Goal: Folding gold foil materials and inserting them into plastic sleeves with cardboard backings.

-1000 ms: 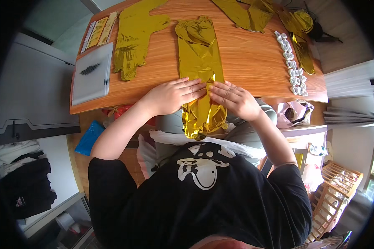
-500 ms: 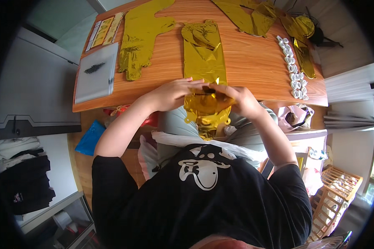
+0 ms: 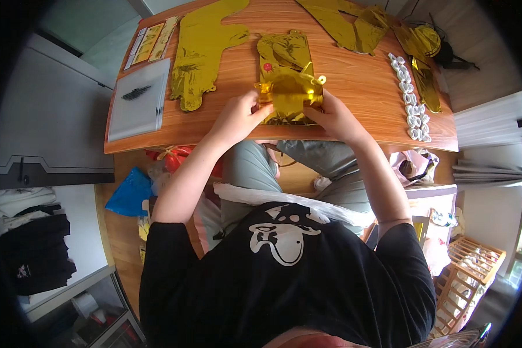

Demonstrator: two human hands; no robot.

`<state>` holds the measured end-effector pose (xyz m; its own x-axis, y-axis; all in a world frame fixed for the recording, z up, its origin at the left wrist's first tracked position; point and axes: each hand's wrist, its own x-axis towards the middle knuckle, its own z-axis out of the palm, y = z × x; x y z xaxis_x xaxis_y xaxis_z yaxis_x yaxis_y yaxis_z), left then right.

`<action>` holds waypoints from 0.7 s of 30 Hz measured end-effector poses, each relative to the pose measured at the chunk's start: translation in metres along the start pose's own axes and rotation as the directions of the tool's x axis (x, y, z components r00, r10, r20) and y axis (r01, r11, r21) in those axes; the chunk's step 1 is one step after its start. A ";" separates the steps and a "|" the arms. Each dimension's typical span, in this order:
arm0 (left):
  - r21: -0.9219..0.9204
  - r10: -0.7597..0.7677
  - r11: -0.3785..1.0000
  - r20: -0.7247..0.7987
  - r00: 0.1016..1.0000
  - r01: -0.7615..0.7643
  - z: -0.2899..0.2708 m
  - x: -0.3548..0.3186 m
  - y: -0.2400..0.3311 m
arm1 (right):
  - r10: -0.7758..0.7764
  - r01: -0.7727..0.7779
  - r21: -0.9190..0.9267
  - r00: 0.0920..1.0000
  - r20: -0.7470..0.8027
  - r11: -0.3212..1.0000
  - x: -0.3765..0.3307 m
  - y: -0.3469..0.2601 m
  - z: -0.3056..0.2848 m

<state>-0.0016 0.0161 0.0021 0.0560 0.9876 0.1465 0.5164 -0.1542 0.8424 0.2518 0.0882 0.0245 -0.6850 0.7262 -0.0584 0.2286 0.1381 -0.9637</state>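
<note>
free: bare wooden table (image 3: 354,87) right of hands | blocked: flat gold balloon (image 3: 200,55) left

Shiny gold foil balloon (image 3: 287,87) near the front edge of an orange-brown woodgrain table (image 3: 354,93); white caps (image 3: 410,95) in a row at the right edge; black shirt (image 3: 284,290) with white print.

I have 1 view, worn on my head, looking steeply down over my chest at the table's (image 3: 354,87) near edge; my hands sit close, and its far corners bend toward the rim.
</note>
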 end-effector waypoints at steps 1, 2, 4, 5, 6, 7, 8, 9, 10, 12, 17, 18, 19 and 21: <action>-0.002 0.000 1.000 0.002 1.000 0.000 -0.001 0.004 0.013 | 0.002 -0.002 0.000 1.000 -0.002 1.000 0.001 0.002 -0.001; 0.087 -0.132 0.988 0.063 0.989 0.126 -0.006 0.008 0.035 | 0.012 -0.012 -0.018 1.000 -0.018 1.000 0.003 0.005 -0.002; 0.183 -0.265 0.953 0.111 0.958 0.242 -0.010 0.010 0.046 | -0.007 0.006 -0.033 0.999 -0.047 0.999 0.008 0.013 -0.003; 0.219 -0.220 0.958 0.140 0.965 0.186 -0.012 0.010 0.046 | -0.008 0.007 -0.033 0.999 -0.047 0.999 0.008 0.016 -0.003; 0.253 -0.175 0.959 0.171 0.970 0.128 -0.014 0.009 0.045 | 0.013 -0.017 -0.059 0.998 -0.063 0.998 0.008 0.019 -0.003; 0.254 -0.177 0.958 0.168 0.970 0.131 -0.015 0.008 0.040 | 0.034 -0.040 -0.083 0.997 -0.075 0.996 0.009 0.016 0.000; 0.189 -0.116 0.979 0.182 0.976 0.081 -0.015 0.006 0.030 | 0.033 -0.039 -0.083 0.997 -0.072 0.996 0.009 0.012 0.001; 0.123 -0.054 0.992 0.192 0.980 0.030 -0.015 0.006 0.023 | 0.048 -0.060 -0.154 0.995 -0.083 0.986 0.009 0.007 0.002; 0.111 -0.110 0.990 0.238 0.965 0.086 -0.015 0.010 0.017 | 0.063 -0.084 -0.224 0.993 -0.100 0.971 0.008 0.004 0.002; 0.044 -0.086 0.996 0.212 0.974 0.079 -0.009 0.010 0.006 | 0.055 -0.077 -0.203 0.992 -0.113 0.976 0.010 0.008 0.003; -0.022 -0.173 0.983 0.236 0.956 0.183 -0.019 0.005 0.025 | 0.010 -0.031 -0.136 0.988 -0.154 0.990 0.014 0.022 0.003; -0.013 -0.180 0.982 0.232 0.956 0.188 -0.018 0.006 0.021 | 0.007 -0.028 -0.134 0.988 -0.157 0.991 0.015 0.022 0.004; -0.004 -0.186 0.981 0.228 0.956 0.192 -0.018 0.006 0.021 | 0.004 -0.025 -0.132 0.987 -0.160 0.991 0.015 0.020 0.004; 0.040 -0.188 0.982 0.190 0.964 0.184 -0.017 0.004 0.023 | 0.030 -0.058 -0.167 0.986 -0.164 0.984 0.017 0.019 0.003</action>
<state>-0.0039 0.0161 0.0306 0.1193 0.9861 -0.1159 0.5516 0.0313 0.8335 0.2420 0.1009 0.0044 -0.5555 0.8304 -0.0439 0.3797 0.2063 -0.9018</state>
